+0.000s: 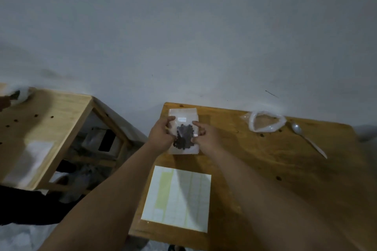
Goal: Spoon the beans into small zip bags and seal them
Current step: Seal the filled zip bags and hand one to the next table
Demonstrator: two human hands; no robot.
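Here, wooden table by grey wall; left hand & right hand pinch zip bag w/ dark beans; empty bag near spoon.

A plain, dim room, most likely in a home used as a makeshift packing spot. A bare, scuffed white wall fills the background. Two simple wooden surfaces stand against it: one carrying a sheet of paper, the other with clutter stored underneath.
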